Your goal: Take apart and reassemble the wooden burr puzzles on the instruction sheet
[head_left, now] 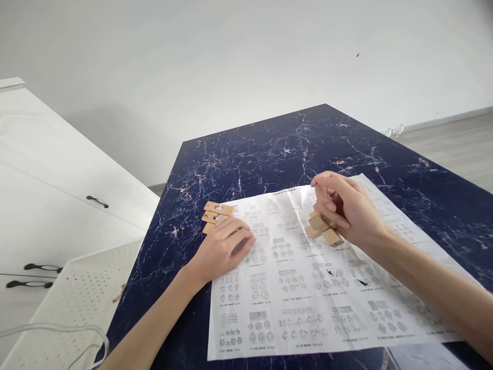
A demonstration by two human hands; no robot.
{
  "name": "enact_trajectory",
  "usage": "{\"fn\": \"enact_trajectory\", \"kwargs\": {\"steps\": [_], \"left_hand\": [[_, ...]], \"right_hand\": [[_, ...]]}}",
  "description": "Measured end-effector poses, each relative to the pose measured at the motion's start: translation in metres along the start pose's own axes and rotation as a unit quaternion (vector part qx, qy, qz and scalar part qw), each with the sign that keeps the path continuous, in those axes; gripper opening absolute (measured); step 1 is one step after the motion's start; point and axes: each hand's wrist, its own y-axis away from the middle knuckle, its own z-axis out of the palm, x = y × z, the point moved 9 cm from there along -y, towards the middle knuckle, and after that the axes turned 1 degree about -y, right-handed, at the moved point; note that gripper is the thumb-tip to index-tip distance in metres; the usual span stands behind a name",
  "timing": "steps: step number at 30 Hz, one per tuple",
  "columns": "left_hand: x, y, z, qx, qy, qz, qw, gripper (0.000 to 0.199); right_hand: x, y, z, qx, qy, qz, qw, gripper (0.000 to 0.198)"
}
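My left hand (223, 246) lies at the left edge of a printed instruction sheet (265, 288), its fingers loosely bent and apart, gripping nothing. Just beyond its knuckles are several flat light-wood pieces (217, 209) with notches and printed numbers; my hand partly covers the nearest one. Over the sheet's upper middle, my right hand (346, 205) has its fingers curled in against a wooden interlocking block puzzle (321, 228) made of crossed bars. The hand hides the puzzle's right side, and the exact contact of the fingertips is partly hidden.
The sheet lies on a dark blue marble-patterned table (254, 154). White drawers (69, 205) with black handles and a perforated white surface (92, 277) with a pale cable stand at left. A white wall (231, 61) rises behind. Small dark triangular bits (362, 282) show on the sheet.
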Motion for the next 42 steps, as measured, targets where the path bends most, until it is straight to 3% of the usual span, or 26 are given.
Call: {"fn": "enact_trajectory", "kwargs": {"steps": [3,7,10,16,22,26,29,31,35,38,42], "left_hand": [[0.003,-0.001,-0.001,0.003,-0.001,0.001,1.000,0.008],[0.011,-0.003,-0.001,0.004,0.017,-0.014,1.000,0.005],[0.019,-0.004,0.004,-0.008,0.045,-0.045,0.998,0.007],[0.037,-0.007,0.012,-0.013,0.117,-0.109,0.987,0.029],[0.057,-0.006,0.031,-0.033,0.110,-0.059,0.992,0.048],[0.062,-0.005,0.036,-0.034,0.076,-0.021,0.996,0.037],[0.062,-0.008,0.026,0.000,0.059,-0.010,0.998,0.026],[0.058,-0.009,0.017,0.026,0.051,-0.021,0.998,0.026],[0.047,-0.008,0.001,0.073,0.044,-0.038,0.996,0.027],[0.041,-0.004,-0.008,0.107,0.027,-0.036,0.993,0.030],[0.034,-0.002,-0.010,0.114,0.027,-0.045,0.992,0.031]], "right_hand": [[0.012,0.002,0.008,-0.022,-0.084,0.064,0.994,0.041],[0.014,0.006,0.016,-0.026,-0.150,0.072,0.986,0.021],[0.019,0.011,0.028,-0.055,-0.155,0.083,0.983,0.018],[0.032,0.027,0.053,-0.120,-0.134,0.088,0.980,0.026],[0.040,0.045,0.073,-0.190,-0.104,0.092,0.972,0.025],[0.042,0.051,0.081,-0.217,-0.103,0.096,0.966,0.028],[0.036,0.048,0.079,-0.205,-0.042,0.057,0.976,0.029],[0.025,0.042,0.073,-0.169,0.064,-0.016,0.983,0.025],[0.005,0.036,0.066,-0.128,0.269,-0.165,0.940,0.017],[0.014,0.031,0.066,-0.173,0.310,-0.148,0.923,0.023],[0.026,0.034,0.073,-0.257,0.284,-0.109,0.917,0.028]]}}
